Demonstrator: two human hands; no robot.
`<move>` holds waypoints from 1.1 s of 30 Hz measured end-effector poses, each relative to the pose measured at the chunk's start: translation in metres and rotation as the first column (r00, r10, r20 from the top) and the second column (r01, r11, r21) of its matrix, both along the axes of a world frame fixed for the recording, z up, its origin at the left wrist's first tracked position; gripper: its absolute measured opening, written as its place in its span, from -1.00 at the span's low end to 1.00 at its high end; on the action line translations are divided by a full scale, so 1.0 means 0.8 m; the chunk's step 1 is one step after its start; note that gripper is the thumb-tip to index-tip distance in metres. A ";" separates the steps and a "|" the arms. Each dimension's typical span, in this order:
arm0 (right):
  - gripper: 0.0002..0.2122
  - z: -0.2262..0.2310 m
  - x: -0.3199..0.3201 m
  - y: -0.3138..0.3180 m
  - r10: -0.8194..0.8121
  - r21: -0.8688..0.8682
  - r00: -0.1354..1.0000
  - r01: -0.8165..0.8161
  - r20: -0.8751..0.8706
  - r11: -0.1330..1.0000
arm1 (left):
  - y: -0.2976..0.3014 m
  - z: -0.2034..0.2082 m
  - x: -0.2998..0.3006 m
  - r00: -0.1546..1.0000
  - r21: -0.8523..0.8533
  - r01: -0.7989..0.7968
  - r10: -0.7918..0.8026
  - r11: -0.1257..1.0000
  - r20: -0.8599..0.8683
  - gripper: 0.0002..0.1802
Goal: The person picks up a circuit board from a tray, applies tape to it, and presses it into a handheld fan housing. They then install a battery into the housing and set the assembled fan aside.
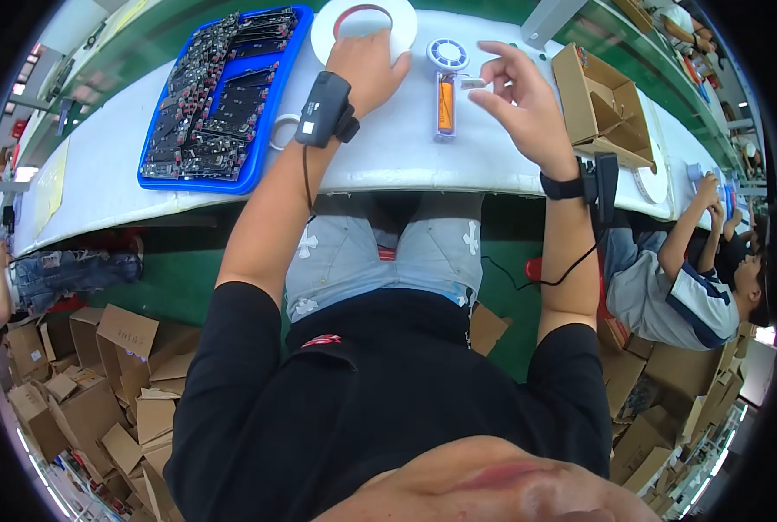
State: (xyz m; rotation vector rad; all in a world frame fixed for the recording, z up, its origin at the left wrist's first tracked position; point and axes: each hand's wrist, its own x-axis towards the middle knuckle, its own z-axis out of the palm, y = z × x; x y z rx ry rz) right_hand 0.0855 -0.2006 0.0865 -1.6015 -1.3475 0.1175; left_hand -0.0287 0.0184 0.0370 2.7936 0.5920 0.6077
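My left hand (364, 71) lies over the near part of a white roll (404, 35) with a pinkish inner ring. Its thumb sticks out to the side, apart from the bent fingers, whose tips are hidden. Between thumb and finger of my right hand (524, 106) is a small whitish rectangular piece (473, 83), too small to name. Just left of that piece lies a clear, purplish case (445, 132) with an orange cylindrical battery (445, 106) in it. A round white and blue fan-like part (447, 54) adjoins its far end.
On the left, a blue tray (251, 174) holds many dark circuit boards (206, 104). Beside it lies a smaller white ring (284, 132). An open cardboard box (584, 100) stands right of my right hand, near another white roll (653, 184). A co-worker (680, 278) sits farther right.
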 end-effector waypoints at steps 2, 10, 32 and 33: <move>-0.53 0.003 0.009 0.003 0.084 -0.242 0.995 -0.093 -0.049 0.966 | 0.006 -0.019 0.001 0.991 0.232 -0.028 -0.004 0.972 0.136 -0.49; -0.61 -0.007 0.029 0.005 0.128 -0.398 0.948 -0.241 -0.290 0.885 | -0.027 -0.036 0.013 0.884 -0.008 0.338 -0.314 0.941 0.347 -0.44; -0.80 -0.016 0.005 0.047 0.184 -0.580 0.964 -0.039 0.193 0.813 | -0.037 -0.074 0.021 0.877 -0.197 0.362 -0.262 0.911 0.402 -0.48; -0.80 -0.020 0.008 0.046 0.207 -0.550 0.941 -0.028 0.266 0.835 | -0.037 -0.074 0.021 0.875 -0.189 0.365 -0.266 0.912 0.404 -0.48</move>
